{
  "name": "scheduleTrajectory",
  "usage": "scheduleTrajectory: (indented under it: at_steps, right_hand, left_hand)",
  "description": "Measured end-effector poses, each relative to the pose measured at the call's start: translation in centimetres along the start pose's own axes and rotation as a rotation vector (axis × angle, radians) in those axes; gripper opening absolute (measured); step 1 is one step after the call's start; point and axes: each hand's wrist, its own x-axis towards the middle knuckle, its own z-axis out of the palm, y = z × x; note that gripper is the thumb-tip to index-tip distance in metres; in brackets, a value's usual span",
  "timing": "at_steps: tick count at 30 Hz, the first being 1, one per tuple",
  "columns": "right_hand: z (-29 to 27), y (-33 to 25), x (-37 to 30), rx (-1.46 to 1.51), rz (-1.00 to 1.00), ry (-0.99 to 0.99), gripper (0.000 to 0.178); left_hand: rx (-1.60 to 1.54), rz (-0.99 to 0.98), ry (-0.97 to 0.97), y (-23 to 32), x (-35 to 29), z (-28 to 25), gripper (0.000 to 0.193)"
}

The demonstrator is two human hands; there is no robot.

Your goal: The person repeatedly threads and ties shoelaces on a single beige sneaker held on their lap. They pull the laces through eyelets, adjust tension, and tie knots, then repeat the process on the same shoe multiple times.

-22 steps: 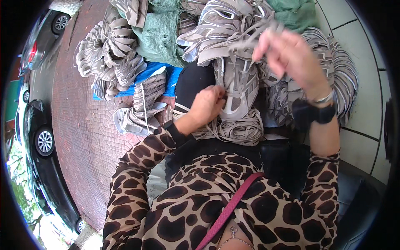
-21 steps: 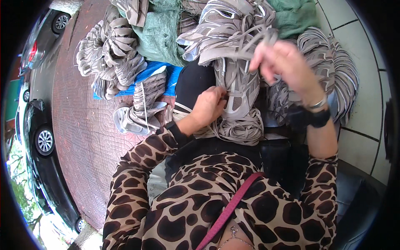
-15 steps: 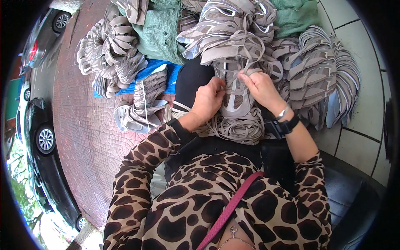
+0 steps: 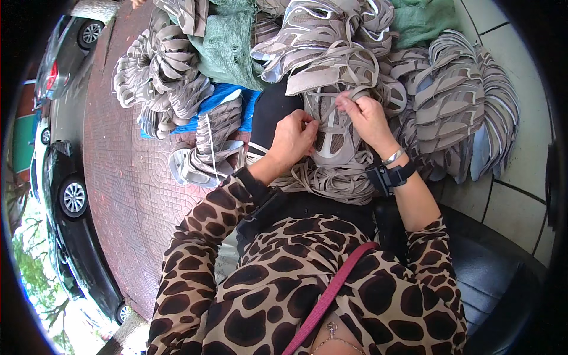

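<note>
A grey-beige shoe upper [image 4: 335, 148] with brown mesh and a pale toe lies over my lap, toe towards me. Along its left edge my left hand [image 4: 293, 139] is closed, its curled fingers gripping the upper; the fingertips are partly hidden. On the upper's right side my right hand [image 4: 370, 118] pinches a flat beige shoelace [image 4: 357, 93] between thumb and forefinger, just above the eyelets. Part of the lace crosses the upper's opening. Beneath the toe sits a bundle of loose beige laces [image 4: 331, 188] on my lap.
Stacked shoe uppers [image 4: 447, 109] fan out at the right, with another heap [image 4: 157, 71] at the far left. A tied stack [image 4: 210, 142] lies near a blue sheet [image 4: 248, 109]. Green woven sacks [image 4: 228, 50] stand behind. Parked cars [image 4: 74, 198] line the left side.
My right hand has shifted slightly up and left with the lace, and its wrist has turned a little. My left hand stays at the upper's edge. The whole view has shifted slightly.
</note>
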Motion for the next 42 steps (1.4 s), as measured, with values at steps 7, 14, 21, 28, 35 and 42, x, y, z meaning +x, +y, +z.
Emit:
scheduleTrajectory:
  at_steps: [7, 14, 21, 28, 35, 42]
  right_hand:
    - [0.3, 0.1, 0.2, -0.226, -0.21, -0.057, 0.018]
    - [0.2, -0.3, 1.0, -0.247, -0.196, -0.129, 0.014]
    - [-0.3, -0.2, 1.5, -0.324, -0.201, -0.215, 0.009]
    - [-0.8, -0.4, 1.6, -0.305, -0.128, -0.296, 0.01]
    - [-0.3, -1.0, 2.1, -0.425, -0.033, -0.316, 0.012]
    - [0.0, -0.5, 1.9, -0.394, -0.07, -0.29, 0.012]
  left_hand:
    - [-0.181, -0.351, -0.127, 1.6, 1.4, 0.2, 0.02]
    - [-1.151, -0.388, -0.244, -0.6, -0.8, -0.7, 0.011]
    - [-0.678, -0.435, 0.025, 1.9, -0.7, 1.0, 0.023]
    - [-0.452, -0.402, -0.031, 1.1, -0.3, 1.3, 0.018]
    - [0.154, -0.057, -0.041, 0.3, -0.3, 1.0, 0.017]
    - [-0.541, -0.381, 0.065, 2.2, -0.5, -0.3, 0.014]
